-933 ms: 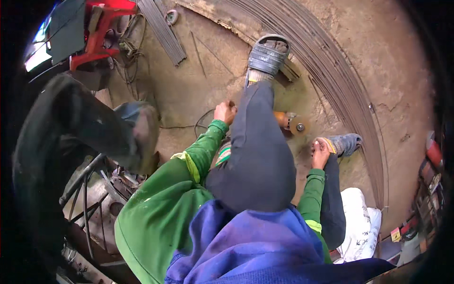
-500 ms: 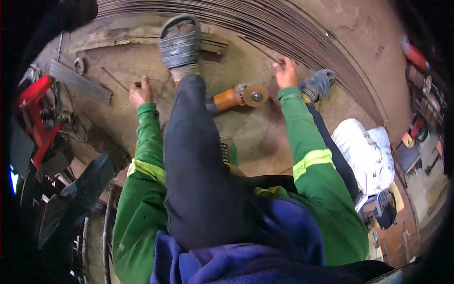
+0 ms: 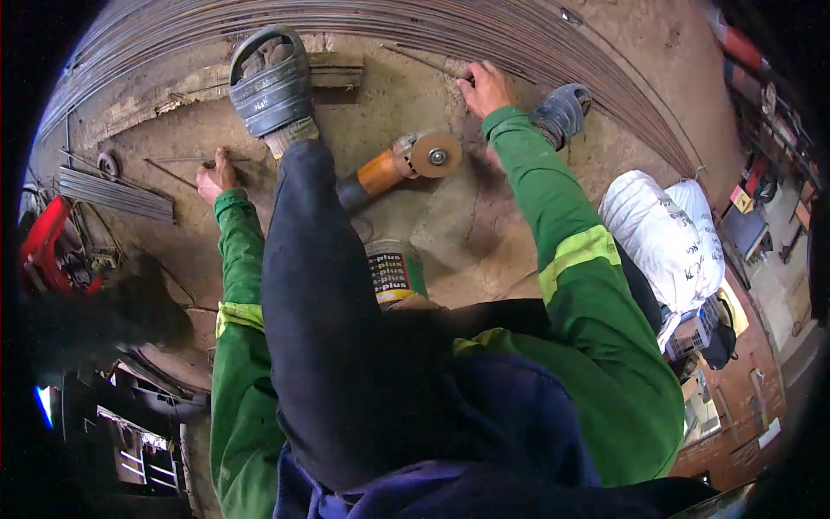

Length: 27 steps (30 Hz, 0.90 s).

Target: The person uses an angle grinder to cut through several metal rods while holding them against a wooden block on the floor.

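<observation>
My left hand [image 3: 216, 176] is low over the ground, left of my raised leg. Its fingers are curled at the end of a thin metal rod [image 3: 169, 172]. Farther right, my right hand [image 3: 487, 89] has its thumb and fingers closed around another thin rod [image 3: 419, 59], which slants up to the left. Between the hands lies an orange angle grinder [image 3: 380, 173] with a round brown disc [image 3: 437, 155], touched by neither hand. Just behind it, partly hidden by my leg, is a printed bucket [image 3: 396, 270].
Many long rods [image 3: 553, 43] curve across the far side. A wooden plank [image 3: 203, 85] lies behind my left sandal [image 3: 271, 82]. Ribbed metal strips [image 3: 117, 192] and a red frame [image 3: 47, 238] are at left. White sacks [image 3: 661, 238] stand at right, near my other sandal [image 3: 562, 112].
The view has shifted, moving most things left in the picture. The bucket shows more fully now. Both hands keep about the same places beside the rods, and the grinder lies as before.
</observation>
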Available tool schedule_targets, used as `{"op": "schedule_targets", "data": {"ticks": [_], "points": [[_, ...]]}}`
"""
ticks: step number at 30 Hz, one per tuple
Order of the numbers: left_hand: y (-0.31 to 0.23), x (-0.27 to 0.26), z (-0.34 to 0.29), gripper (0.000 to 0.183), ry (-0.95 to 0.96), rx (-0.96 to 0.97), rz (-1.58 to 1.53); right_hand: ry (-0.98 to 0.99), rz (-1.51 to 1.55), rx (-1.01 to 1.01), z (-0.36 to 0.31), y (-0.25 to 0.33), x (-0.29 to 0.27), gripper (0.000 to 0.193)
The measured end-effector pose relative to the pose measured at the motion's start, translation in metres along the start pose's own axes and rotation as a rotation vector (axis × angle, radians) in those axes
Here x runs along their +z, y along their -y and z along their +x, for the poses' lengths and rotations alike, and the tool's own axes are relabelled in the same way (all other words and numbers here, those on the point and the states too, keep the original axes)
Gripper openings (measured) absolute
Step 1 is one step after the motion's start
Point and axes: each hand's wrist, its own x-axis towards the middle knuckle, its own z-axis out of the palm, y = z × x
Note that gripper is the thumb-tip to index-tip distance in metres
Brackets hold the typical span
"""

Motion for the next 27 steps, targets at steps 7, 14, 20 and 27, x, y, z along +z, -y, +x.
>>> {"op": "schedule_targets", "data": {"ticks": [7, 14, 20, 27], "points": [[0.01, -0.003, -0.004, 0.045, 0.036, -0.093, -0.32, 0.395, 0.298, -0.019, 0.022, -0.026, -0.003, 0.025], [-0.043, -0.077, -0.06, 0.025, 0.266, -0.082, -0.951, 0.772, 1.012, 0.069, 0.04, 0.03, -0.071, 0.025], [-0.123, -0.142, -0.111, 0.035, 0.649, 0.326, -1.032, 0.706, 1.027, -0.036, 0.038, 0.16, -0.09, 0.023], [-0.113, -0.142, -0.08, 0.023, 0.262, 0.183, -1.405, 0.453, 0.762, -0.418, 0.027, 0.286, -0.067, 0.032]]}}
